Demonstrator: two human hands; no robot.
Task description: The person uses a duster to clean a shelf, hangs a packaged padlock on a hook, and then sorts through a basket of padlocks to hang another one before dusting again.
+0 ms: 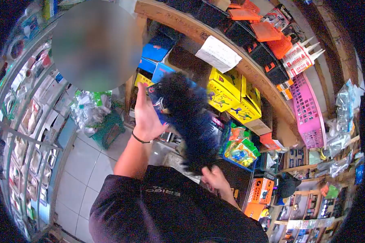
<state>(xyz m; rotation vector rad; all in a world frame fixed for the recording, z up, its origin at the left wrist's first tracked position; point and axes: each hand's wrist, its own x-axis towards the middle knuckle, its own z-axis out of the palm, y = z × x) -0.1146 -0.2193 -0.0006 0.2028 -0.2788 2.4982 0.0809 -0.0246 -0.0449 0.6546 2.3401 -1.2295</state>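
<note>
One head-worn fisheye view looks steeply down over the wearer's own dark shirt (170, 210) and raised arms — close to them — facing crowded shop shelves (247, 69), edges curved and darkened

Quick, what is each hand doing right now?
Left hand: open, flat against the black fluffy duster.
Right hand: closed around the duster's lower end.
</note>
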